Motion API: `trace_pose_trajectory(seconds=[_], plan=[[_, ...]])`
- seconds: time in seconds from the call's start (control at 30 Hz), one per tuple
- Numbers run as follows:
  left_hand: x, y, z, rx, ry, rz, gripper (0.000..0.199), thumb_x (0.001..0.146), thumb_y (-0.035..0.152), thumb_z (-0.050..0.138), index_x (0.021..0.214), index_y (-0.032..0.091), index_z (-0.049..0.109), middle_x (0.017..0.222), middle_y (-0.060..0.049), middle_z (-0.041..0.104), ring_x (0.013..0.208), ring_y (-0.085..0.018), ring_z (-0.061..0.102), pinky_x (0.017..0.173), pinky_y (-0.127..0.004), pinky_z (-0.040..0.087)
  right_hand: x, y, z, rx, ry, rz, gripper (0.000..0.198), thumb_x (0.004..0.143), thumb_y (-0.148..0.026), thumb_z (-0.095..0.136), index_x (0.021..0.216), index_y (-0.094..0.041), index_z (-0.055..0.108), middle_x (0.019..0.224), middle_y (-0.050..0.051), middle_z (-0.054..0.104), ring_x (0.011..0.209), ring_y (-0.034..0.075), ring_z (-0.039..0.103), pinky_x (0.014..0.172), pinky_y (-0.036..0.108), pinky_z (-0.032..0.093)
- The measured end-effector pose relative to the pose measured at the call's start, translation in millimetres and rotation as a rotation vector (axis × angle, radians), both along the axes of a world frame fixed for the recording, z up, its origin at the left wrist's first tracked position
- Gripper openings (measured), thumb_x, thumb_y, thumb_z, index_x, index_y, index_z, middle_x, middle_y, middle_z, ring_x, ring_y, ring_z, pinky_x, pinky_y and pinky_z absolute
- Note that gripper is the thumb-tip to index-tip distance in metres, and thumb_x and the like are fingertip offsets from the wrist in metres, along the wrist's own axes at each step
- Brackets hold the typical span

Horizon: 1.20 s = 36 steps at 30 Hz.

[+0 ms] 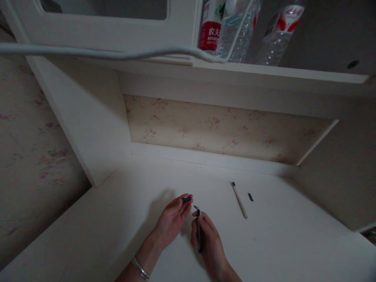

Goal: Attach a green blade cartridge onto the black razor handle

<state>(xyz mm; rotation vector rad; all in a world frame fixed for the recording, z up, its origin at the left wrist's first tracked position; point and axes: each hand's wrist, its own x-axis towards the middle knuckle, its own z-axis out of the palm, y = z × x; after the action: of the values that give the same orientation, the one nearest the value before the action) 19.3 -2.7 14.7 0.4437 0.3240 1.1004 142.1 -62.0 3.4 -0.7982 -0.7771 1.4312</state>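
- Your left hand (172,219), lower centre: grip pinched on a small dark piece (186,199).
- Your right hand (207,239): grip clamped around a dark razor handle (199,235).
- Counter (279,243): white stick (239,200), right of centre.

bottles (235,27) cut off at top, small dark piece (186,199) (in left fingertips) unidentifiable

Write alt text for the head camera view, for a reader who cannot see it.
Two bare hands work over a white desk: the left hand pinches a small dark piece at its fingertips, and the right hand grips a slim dark handle. A pale stick and a dark bit lie to the right; plastic bottles stand on the shelf above.
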Motion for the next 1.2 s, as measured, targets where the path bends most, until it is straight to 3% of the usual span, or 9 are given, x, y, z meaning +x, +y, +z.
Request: trace_pose_trajectory(seconds=[0.3,0.47,0.73,0.9,1.2], plan=[[-3.7,-6.6,-0.8,0.026,-0.035,-0.024,0.018,0.085,0.019,0.059,0.099,0.015,0.069,0.110,-0.009,0.067,0.107,-0.020,0.059,0.100,-0.033,0.040,-1.5,-6.3,6.1,-0.015,0.001,-0.054,0.029,0.086,-0.044,0.058,0.076,-0.018,0.053,0.062,-0.002,0.048,0.054,0.009,0.041,0.052,0.020,0.033],[-1.8,-7.2,-6.4,0.076,0.002,-0.029,0.019,0.080,0.020,0.066,0.099,0.017,0.069,0.113,-0.009,0.066,0.105,-0.020,0.060,0.099,-0.035,0.040,-3.0,-9.6,6.1,-0.017,-0.017,0.001,0.032,0.087,-0.050,0.053,0.093,-0.018,0.055,0.056,-0.005,0.045,0.041,0.007,0.029,0.041,0.021,0.020],[1.1,-10.1,-1.9,0.091,0.000,-0.121,0.020,0.080,0.019,0.066,0.100,0.017,0.069,0.113,-0.011,0.066,0.099,-0.021,0.062,0.084,-0.033,0.047,-1.2,-8.5,6.9,0.023,-0.055,0.000,0.037,0.090,-0.050,0.046,0.076,-0.016,0.052,0.049,-0.004,0.045,0.043,0.008,0.033,0.044,0.022,0.024],[0.3,-12.7,-2.8,0.103,0.004,-0.133,0.021,0.080,0.018,0.065,0.101,0.017,0.069,0.116,-0.011,0.065,0.103,-0.021,0.061,0.084,-0.032,0.046,-2.0,-12.3,4.5,0.006,-0.056,0.025,0.033,0.089,-0.047,0.050,0.077,-0.017,0.053,0.050,-0.006,0.042,0.039,0.006,0.026,0.040,0.022,0.018],[1.2,-13.6,-5.8,0.153,0.011,-0.138,0.021,0.078,0.016,0.068,0.099,0.018,0.070,0.115,-0.009,0.065,0.108,-0.021,0.058,0.090,-0.031,0.043,0.4,-14.5,4.1,-0.094,-0.121,-0.006,0.037,0.078,-0.053,0.064,0.076,-0.017,0.057,0.058,-0.005,0.033,0.049,0.007,0.023,0.044,0.020,0.015]])
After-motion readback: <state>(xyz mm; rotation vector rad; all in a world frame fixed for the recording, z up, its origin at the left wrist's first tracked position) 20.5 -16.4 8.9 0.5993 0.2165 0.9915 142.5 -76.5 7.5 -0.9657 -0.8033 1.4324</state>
